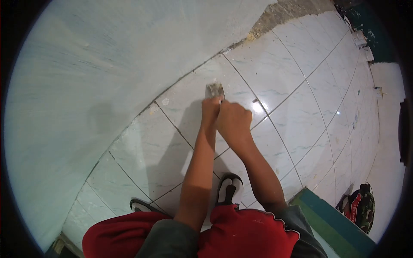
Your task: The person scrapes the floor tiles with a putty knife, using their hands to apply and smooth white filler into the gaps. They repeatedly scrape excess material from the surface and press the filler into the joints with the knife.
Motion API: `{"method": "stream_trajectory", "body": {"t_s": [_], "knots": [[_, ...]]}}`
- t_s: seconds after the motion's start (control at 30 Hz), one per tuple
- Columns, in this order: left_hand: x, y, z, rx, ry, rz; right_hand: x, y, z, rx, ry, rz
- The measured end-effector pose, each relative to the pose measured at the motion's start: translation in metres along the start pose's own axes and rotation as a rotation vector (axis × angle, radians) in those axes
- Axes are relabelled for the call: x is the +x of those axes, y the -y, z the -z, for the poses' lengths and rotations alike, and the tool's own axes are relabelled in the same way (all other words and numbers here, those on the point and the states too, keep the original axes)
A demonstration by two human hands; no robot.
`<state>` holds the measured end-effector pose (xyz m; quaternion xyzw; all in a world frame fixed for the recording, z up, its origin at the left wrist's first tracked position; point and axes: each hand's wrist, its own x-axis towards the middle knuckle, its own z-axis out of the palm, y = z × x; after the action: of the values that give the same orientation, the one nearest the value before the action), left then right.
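A putty knife (214,89) with a short, wide blade smeared whitish points away from me over the floor tiles. My left hand (210,109) is closed just behind the blade. Pressed against it on the right, my right hand (234,122) makes a fist around the same tool. The handle is hidden inside my fingers. Below the blade, pale tiles (275,137) with grey joints carry a few whitish spots near the wall.
A smooth, pale wall (107,64) rises on the left and meets the floor along a dark joint. Rough bare concrete (288,15) shows at the far end. A green ledge (329,223) and a bag (360,208) are at the lower right. My sandalled foot (229,189) stands below my hands.
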<state>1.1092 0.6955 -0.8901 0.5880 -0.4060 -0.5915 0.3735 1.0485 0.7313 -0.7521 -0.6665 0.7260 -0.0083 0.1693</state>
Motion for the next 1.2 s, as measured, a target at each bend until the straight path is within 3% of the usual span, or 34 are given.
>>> {"method": "stream_trajectory", "body": {"t_s": [0.13, 0.17, 0.23, 0.3, 0.4, 0.43, 0.47, 0.53, 0.6, 0.63, 0.7, 0.73, 0.8, 0.83, 0.97, 1.13, 1.2], "knots": [[-0.010, -0.011, -0.004, -0.165, -0.039, 0.181, -0.006, -0.003, -0.002, 0.003, -0.132, 0.052], [-0.013, 0.003, -0.007, -0.110, -0.046, 0.018, -0.006, -0.003, -0.003, 0.005, -0.141, 0.058], [-0.017, -0.005, -0.005, -0.050, -0.055, -0.125, -0.012, -0.003, -0.008, 0.007, -0.119, 0.012], [-0.011, -0.025, -0.004, -0.185, 0.011, 0.103, 0.001, -0.003, -0.007, -0.007, -0.060, -0.007], [-0.015, -0.033, -0.004, -0.171, 0.000, 0.155, 0.000, -0.003, 0.004, -0.031, -0.031, 0.017], [-0.011, -0.019, -0.004, -0.170, -0.002, 0.138, -0.008, -0.001, 0.003, -0.029, -0.065, 0.017], [-0.006, 0.013, -0.005, -0.038, -0.021, -0.014, -0.011, 0.000, 0.001, -0.028, -0.093, 0.016], [-0.005, 0.010, -0.004, 0.095, -0.041, -0.144, -0.002, -0.003, -0.013, 0.025, -0.147, 0.015], [0.008, -0.011, -0.004, -0.281, 0.049, 0.200, 0.003, -0.007, -0.017, 0.075, -0.188, -0.009], [0.009, -0.005, -0.004, -0.282, 0.055, 0.199, 0.010, -0.006, -0.008, 0.065, -0.121, -0.005], [0.015, -0.001, -0.001, 0.589, 0.116, -0.586, 0.010, -0.003, 0.004, 0.059, -0.074, 0.008], [0.011, -0.001, -0.001, 0.593, 0.109, -0.601, 0.000, -0.002, 0.006, 0.008, -0.061, 0.015], [-0.008, -0.001, -0.007, 0.038, -0.036, 0.090, 0.001, 0.001, 0.005, -0.046, -0.045, 0.027], [-0.009, -0.004, -0.008, -0.059, -0.047, 0.150, 0.003, 0.000, -0.002, -0.015, -0.090, 0.010], [0.008, -0.026, -0.007, -0.076, 0.052, 0.068, 0.020, -0.005, 0.009, 0.000, -0.069, 0.024], [-0.008, -0.005, -0.006, -0.038, -0.023, 0.044, 0.008, 0.000, 0.004, -0.060, 0.033, -0.041], [0.005, -0.016, -0.003, -0.050, 0.022, 0.037, 0.013, -0.002, -0.007, -0.010, -0.091, -0.020]]}}
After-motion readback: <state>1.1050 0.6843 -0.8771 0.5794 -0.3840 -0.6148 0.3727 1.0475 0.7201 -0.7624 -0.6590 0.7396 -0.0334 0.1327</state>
